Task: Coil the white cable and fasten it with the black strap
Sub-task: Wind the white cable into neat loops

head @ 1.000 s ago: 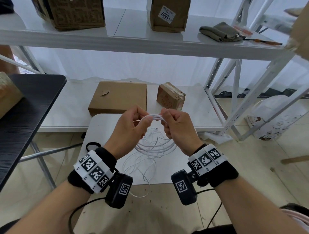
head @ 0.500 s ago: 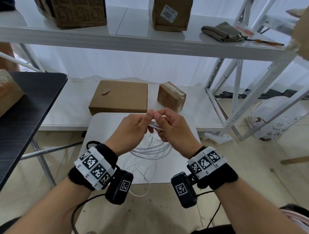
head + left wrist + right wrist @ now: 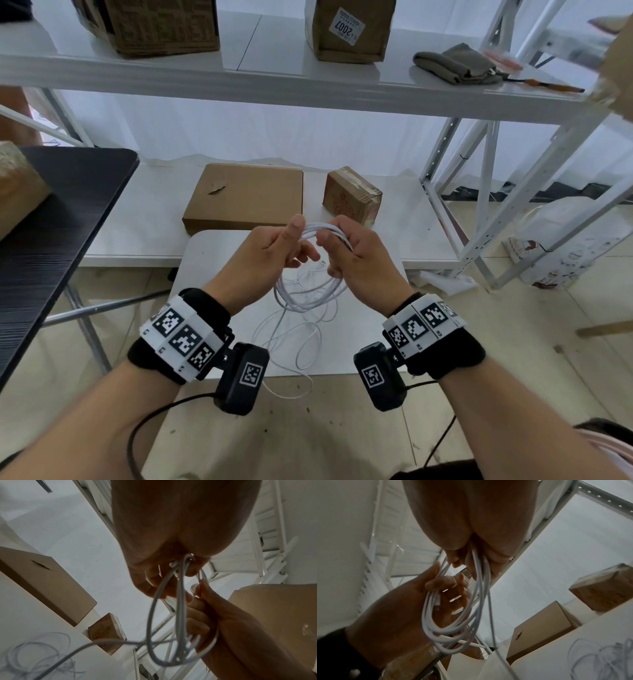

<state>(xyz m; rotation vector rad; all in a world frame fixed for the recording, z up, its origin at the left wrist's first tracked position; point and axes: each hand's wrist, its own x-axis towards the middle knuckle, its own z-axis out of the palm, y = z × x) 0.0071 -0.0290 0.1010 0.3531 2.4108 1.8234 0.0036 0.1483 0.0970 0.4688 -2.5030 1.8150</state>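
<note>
The white cable [image 3: 310,291] is partly coiled, several loops hanging between my two hands above a small white table [image 3: 219,253]. My left hand [image 3: 294,243] pinches the top of the loops, thumb raised. My right hand [image 3: 334,250] grips the same bundle just to the right, fingers curled round it. The uncoiled rest of the cable lies in loose curls on the table and trails off its front edge [image 3: 291,394]. In the left wrist view the cable [image 3: 180,601] runs from my left fingers down past the right hand [image 3: 223,615]. In the right wrist view the loops [image 3: 477,595] hang from my right hand beside the left hand [image 3: 419,601]. No black strap can be made out.
A flat cardboard box [image 3: 245,198] and a small taped box [image 3: 352,198] sit on the low white shelf behind the table. A black table [image 3: 61,212] stands at the left. White rack posts [image 3: 486,192] and a plastic bag [image 3: 565,246] are at the right.
My hands met half a second ago and have since parted a little. My left thumb has lifted, and the bundle of loops now hangs lower between the wrists.
</note>
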